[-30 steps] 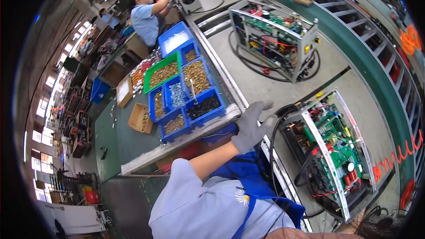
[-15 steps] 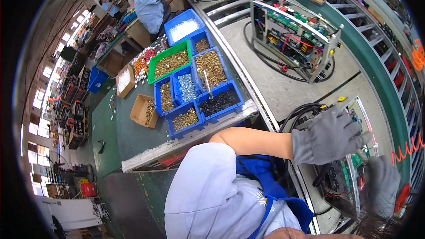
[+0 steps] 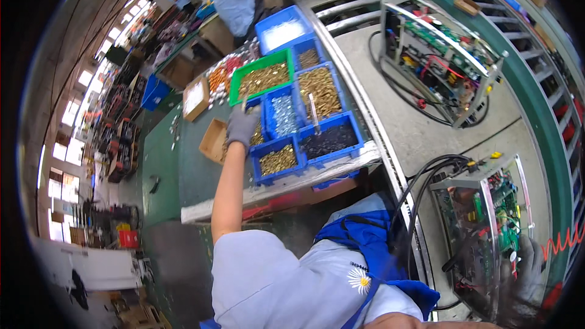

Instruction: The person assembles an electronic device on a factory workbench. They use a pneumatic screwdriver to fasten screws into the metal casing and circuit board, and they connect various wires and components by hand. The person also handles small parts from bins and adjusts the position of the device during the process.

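My left hand (image 3: 242, 127), in a grey glove, reaches over the left side of a small blue bin (image 3: 261, 105) of brass-coloured parts. At least one finger is stretched out toward the near corner of a green bin (image 3: 234, 88); whether it touches any part is not clear. Far to the right, my right hand (image 3: 529, 271), also gloved in grey, is beside an open metal-framed unit (image 3: 487, 207) with green circuit boards and wires. Its fingers are dim and blurred, so any grip is hidden. A small white round piece (image 3: 513, 256) shows near them.
More blue bins hold brass parts, clear pieces and black parts (image 3: 329, 141). A cardboard box (image 3: 212, 140) stands left of my left hand. A second open unit (image 3: 439, 61) with a black cable stands farther along the bench. Beyond, a co-worker (image 3: 234, 3) handles a grey box-shaped unit.
My left hand has swung from the near metal-framed unit across to the bins on the left. My right hand stays by the unit, a little lower. The whole view has shifted slightly.
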Action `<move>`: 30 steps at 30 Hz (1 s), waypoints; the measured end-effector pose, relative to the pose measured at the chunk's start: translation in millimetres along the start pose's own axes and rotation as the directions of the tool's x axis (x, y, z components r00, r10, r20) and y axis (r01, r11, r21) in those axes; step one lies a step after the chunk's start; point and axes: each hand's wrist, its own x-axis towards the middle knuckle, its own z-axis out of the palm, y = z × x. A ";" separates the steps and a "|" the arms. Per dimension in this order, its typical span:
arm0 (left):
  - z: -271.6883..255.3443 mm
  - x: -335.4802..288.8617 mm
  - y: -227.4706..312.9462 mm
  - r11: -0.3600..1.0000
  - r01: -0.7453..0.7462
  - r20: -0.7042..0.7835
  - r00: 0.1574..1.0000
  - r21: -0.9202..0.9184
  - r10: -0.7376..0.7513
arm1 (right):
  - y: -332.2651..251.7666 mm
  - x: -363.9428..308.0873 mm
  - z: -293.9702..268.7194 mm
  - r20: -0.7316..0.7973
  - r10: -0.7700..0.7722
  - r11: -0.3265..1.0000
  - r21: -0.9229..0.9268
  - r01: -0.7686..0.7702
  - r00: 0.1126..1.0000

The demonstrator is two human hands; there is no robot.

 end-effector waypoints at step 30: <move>172.9 -336.7 279.0 0.294 -0.074 0.176 0.654 -0.953 0.736 | 75.6 -132.7 258.8 -0.402 0.870 0.462 0.866 0.191 -0.285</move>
